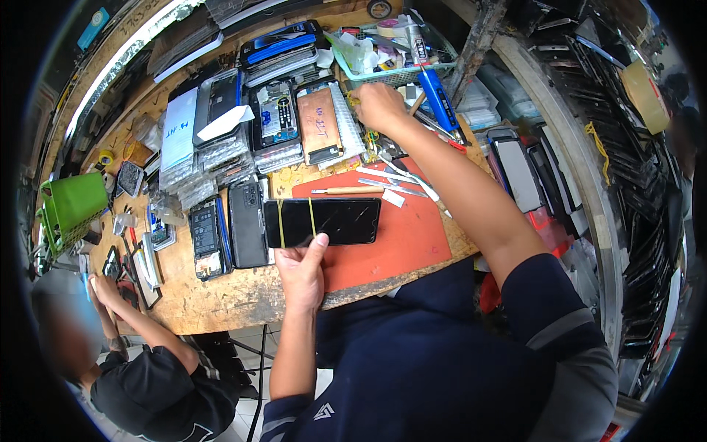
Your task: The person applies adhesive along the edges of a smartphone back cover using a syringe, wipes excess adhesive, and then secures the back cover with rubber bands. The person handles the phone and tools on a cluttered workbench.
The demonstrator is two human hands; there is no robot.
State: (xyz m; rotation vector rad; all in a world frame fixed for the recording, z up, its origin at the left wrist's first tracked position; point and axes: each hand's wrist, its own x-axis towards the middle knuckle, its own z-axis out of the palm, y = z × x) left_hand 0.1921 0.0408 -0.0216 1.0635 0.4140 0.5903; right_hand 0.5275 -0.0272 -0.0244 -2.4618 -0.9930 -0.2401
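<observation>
My left hand (303,274) grips a black smartphone (345,222) above the near edge of an orange-red mat (412,247), thumb on its glass. Two yellow rubber bands (311,217) run around the phone, toward its left end, and its screen looks scratched. My right hand (379,108) reaches to the back of the bench, its fingers curled together beside yellow rubber bands (372,140); what lies between the fingertips is hidden. On the mat lie a wooden-handled tool (350,191) and several slim metal tools (390,184).
Stacks of phones and bubble wrap (206,166) stand at the back left. Opened phones (210,239) lie left of my left hand. A green basket (398,70), a blue tool (438,99) and a wooden post crowd the back right. A co-worker (147,361) works at the left.
</observation>
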